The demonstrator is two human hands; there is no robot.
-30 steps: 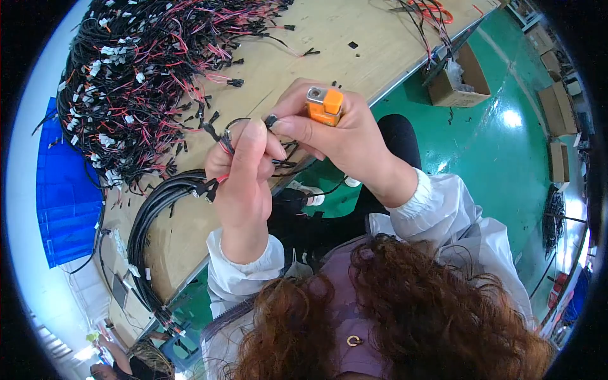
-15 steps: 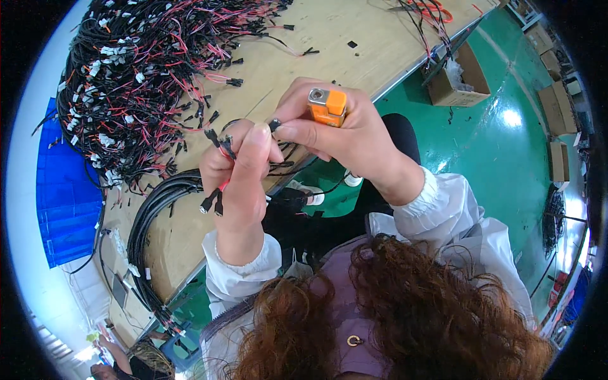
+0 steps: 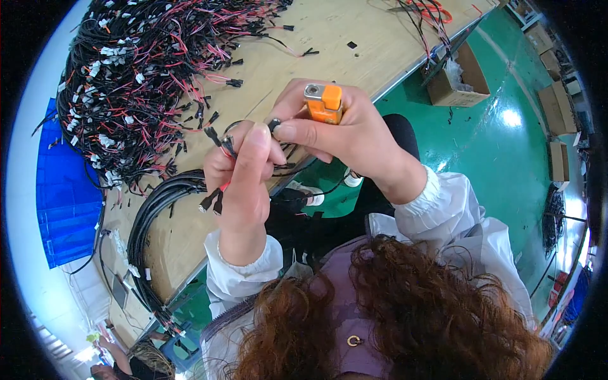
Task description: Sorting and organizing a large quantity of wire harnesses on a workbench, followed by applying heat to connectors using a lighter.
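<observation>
My left hand [image 3: 247, 174] is closed around several thin wires in red and black. Their black-sleeved ends [image 3: 212, 201] stick out past the outer side of the hand, and more poke up between the fingers. Close against it, my right hand [image 3: 345, 130] is closed too, with an orange lighter [image 3: 324, 106] held in its curled fingers, metal top upward. No flame shows at the lighter. Between the right thumb and forefinger is one small black cable end [image 3: 274, 125], right beside the left thumb tip. Black cables trail below both hands.
A big heap of black and red wires with white connectors [image 3: 139, 95] covers the left of the wooden table [image 3: 316, 25]. A coil of black cable [image 3: 142, 234] lies nearer. Beyond the table edge, a cardboard box [image 3: 459, 88] stands on the green floor. Another person shows at lower left.
The lighter has shifted slightly left within the view, along with my right hand. My left hand has barely moved, and both grips look the same.
</observation>
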